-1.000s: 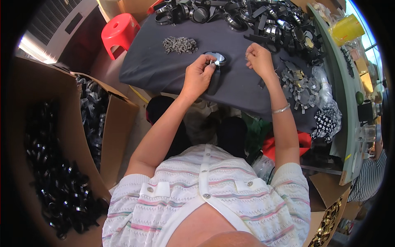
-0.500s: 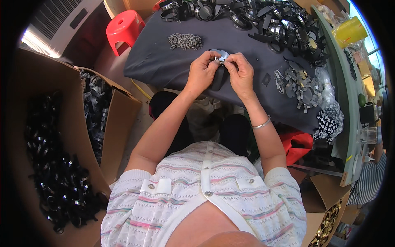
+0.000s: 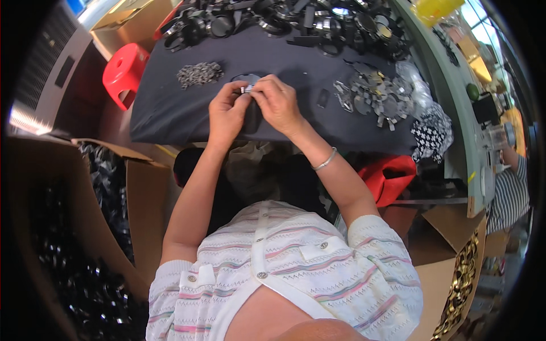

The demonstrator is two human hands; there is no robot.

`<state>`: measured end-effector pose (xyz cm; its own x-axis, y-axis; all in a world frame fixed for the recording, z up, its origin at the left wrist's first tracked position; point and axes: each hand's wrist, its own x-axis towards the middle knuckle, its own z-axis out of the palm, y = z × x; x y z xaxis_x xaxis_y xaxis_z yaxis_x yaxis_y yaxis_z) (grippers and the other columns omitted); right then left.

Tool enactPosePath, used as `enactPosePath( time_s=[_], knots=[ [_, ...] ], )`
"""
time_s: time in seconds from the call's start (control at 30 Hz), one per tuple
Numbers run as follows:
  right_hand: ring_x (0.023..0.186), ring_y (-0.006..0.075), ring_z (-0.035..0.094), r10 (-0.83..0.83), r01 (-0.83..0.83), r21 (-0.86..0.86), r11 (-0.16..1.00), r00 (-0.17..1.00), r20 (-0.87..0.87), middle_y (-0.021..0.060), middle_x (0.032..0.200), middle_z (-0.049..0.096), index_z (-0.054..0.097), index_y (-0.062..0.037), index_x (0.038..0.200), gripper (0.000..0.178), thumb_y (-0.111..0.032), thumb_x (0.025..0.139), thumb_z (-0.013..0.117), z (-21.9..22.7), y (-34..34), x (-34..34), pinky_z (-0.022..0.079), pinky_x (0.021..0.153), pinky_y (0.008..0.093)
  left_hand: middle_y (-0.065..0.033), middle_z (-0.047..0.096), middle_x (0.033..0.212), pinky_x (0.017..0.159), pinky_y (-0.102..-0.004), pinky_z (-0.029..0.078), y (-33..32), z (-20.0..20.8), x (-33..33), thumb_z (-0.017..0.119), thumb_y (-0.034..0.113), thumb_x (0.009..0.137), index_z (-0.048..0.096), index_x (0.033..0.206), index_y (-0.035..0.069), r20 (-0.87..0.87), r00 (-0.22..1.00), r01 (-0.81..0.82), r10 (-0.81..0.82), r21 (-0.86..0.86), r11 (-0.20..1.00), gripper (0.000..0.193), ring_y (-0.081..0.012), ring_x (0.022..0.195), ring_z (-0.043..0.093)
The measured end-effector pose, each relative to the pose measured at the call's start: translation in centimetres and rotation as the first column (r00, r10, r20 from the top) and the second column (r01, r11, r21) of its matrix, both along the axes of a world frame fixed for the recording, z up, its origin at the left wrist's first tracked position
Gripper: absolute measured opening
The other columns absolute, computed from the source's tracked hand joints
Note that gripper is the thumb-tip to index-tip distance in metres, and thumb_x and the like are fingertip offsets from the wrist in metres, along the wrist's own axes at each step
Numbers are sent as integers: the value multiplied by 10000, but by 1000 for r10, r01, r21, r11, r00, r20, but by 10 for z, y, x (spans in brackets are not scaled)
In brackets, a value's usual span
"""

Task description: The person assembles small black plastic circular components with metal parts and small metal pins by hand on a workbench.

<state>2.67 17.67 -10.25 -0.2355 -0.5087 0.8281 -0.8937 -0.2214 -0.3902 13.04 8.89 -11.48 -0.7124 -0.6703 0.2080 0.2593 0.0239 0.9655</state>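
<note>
Both hands are meeting over the near middle of a table covered in dark grey cloth (image 3: 170, 113). The left hand (image 3: 226, 111) and the right hand (image 3: 278, 102) are pinching together on one small silvery metal part (image 3: 248, 88), fingertips of each closed on it from either side; the piece is too small to tell its exact shape. It is being held just above a black round ring-shaped part (image 3: 245, 78) lying flat on the cloth, at about 12 o'clock from the hands. A thin silver bangle (image 3: 325, 161) is sitting on the right wrist.

At 10 o'clock from the hands, a small heap of grey metal clips (image 3: 199, 73) is lying on the cloth, apart from them. At 3 o'clock, a spread of flat grey and black pieces (image 3: 372, 96) is lying near the table's right end, with a black-and-white patterned bag (image 3: 432, 131) just beyond it. Along the far edge, at 12 o'clock, a long pile of black rings and frames (image 3: 296, 20) is stretching across the table.

A red plastic stool (image 3: 126, 71) is standing off the table's left end at 9 o'clock. At 7 o'clock, an open cardboard box (image 3: 136, 193) is holding glossy black parts. A red bag (image 3: 389, 179) is hanging below the table at 4 o'clock. Another person's striped sleeve (image 3: 509, 193) is showing at the far right.
</note>
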Motion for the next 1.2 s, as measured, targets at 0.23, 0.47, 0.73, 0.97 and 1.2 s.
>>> enactPosePath(
  time_s=[0.23,0.47,0.73,0.97,1.2],
  knots=[
    [647,279,591,-138,131,124,984,989,49,92,750,572,572,-49,774,89,-37,745,655,10,31,-20,473,547,348,41,524,744,535,-158,327,3,1,-7,527,-31,829,574,973,9,16,1000,-10,10,22,1000,157,3,605,405],
    [774,331,598,-490,610,516,601,791,-365,115,822,596,620,-105,880,103,-134,817,544,28,103,-138,477,667,432,46,494,732,532,-151,302,4,3,-4,521,-34,834,564,975,13,49,999,-6,5,34,999,156,7,603,381],
    [791,296,621,-62,583,595,553,741,-668,106,795,603,596,-69,783,82,-84,721,544,24,114,-168,503,666,397,-4,584,861,641,-181,392,2,1,-4,501,-16,841,571,1022,5,106,994,-31,40,-81,996,195,-45,745,502],
    [711,256,621,62,604,550,577,639,-766,88,731,590,566,-50,741,71,-115,724,545,24,112,-174,503,604,358,38,544,757,537,-145,302,-5,-5,-11,492,-12,861,578,1009,23,64,997,43,-42,-6,999,175,-2,601,401],
    [715,321,627,-27,530,633,565,778,-628,143,773,622,563,-44,765,127,-165,728,566,22,100,-169,496,602,423,47,524,731,483,-165,276,-1,3,-4,506,14,856,583,1006,32,82,995,-55,63,-89,994,169,-2,578,378]
  ],
)
